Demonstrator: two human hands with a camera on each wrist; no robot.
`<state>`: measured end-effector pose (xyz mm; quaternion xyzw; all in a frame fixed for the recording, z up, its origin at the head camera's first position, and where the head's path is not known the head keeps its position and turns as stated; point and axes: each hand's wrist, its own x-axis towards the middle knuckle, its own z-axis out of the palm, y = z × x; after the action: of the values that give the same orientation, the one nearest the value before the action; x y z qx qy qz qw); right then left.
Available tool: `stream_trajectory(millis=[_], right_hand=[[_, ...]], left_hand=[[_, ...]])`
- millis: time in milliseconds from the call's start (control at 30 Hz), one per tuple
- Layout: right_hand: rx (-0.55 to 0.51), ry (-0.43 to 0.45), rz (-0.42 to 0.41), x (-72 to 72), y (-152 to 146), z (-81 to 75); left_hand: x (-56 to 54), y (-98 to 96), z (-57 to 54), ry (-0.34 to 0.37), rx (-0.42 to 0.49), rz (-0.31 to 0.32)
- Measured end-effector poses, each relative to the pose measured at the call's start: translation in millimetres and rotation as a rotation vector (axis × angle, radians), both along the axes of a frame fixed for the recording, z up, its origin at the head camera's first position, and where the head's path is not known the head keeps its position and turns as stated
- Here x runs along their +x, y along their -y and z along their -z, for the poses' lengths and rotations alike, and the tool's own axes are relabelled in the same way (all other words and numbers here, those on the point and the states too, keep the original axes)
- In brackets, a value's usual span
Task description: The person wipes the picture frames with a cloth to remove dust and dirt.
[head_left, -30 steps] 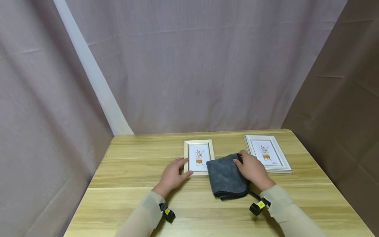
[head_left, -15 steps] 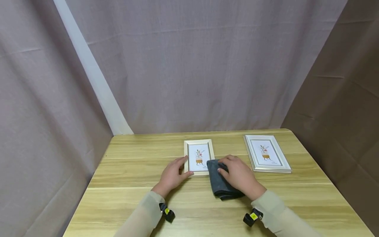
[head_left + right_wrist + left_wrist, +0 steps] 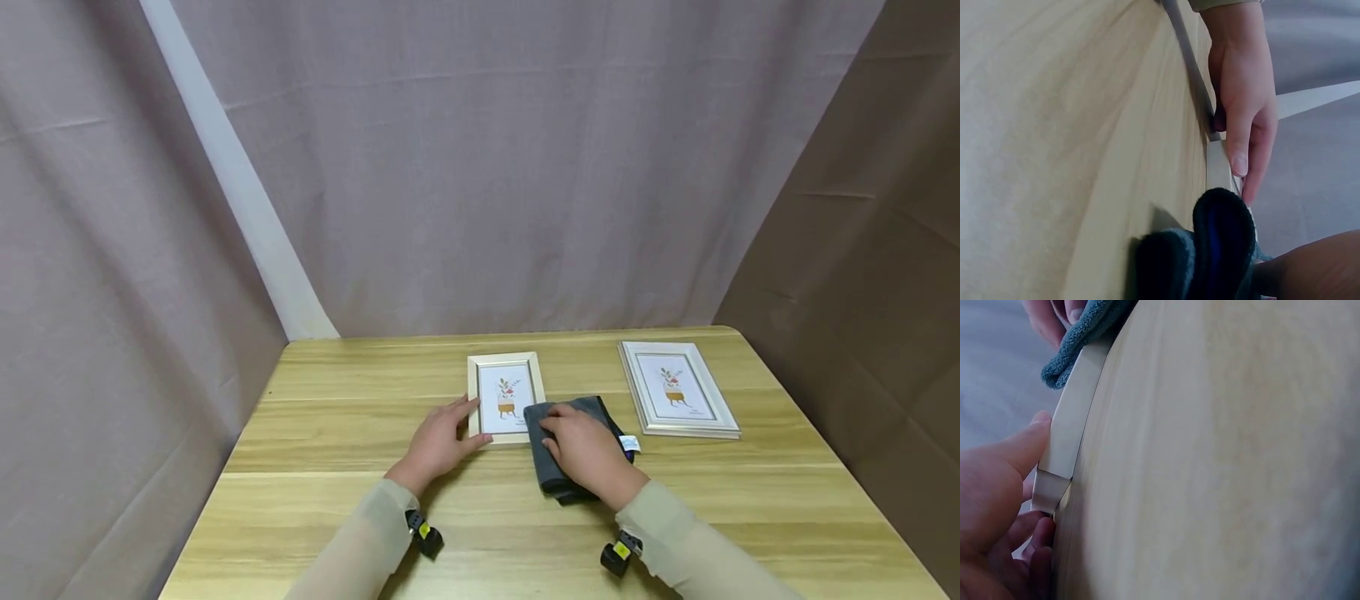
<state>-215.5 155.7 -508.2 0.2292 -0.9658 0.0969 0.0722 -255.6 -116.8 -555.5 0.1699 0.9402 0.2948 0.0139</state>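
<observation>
A light wooden picture frame (image 3: 506, 400) with a flower print lies on the table near the middle. My left hand (image 3: 438, 439) grips its lower left corner, thumb on the near side and fingers along the left side. In the left wrist view, that thumb lies on the frame's edge (image 3: 1072, 419). Over the frame's lower right corner reaches a folded dark grey cloth (image 3: 540, 454), with a white tag showing at its right. My right hand (image 3: 585, 450) rests on top of the cloth, its fingertips near the left side. The right wrist view shows the cloth's thick folds (image 3: 1222, 231).
A white picture frame (image 3: 673, 390) with a similar print lies at the back right, apparently stacked on another. The wooden table (image 3: 337, 408) stands against a grey curtain (image 3: 480, 208), with brown fabric (image 3: 862, 275) at the right.
My right hand has let go of the cloth's right edge and moved left over its top. The cloth's tag has come into view. My left hand and both frames have stayed put.
</observation>
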Motion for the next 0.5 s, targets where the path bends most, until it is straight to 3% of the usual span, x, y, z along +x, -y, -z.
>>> stream_trajectory(millis=[500], right_hand=[[0.105, 0.051, -0.054, -45.5, 7, -13.1]], left_hand=[[-2.1, 0.9, -4.6, 0.034, 0.018, 0.018]])
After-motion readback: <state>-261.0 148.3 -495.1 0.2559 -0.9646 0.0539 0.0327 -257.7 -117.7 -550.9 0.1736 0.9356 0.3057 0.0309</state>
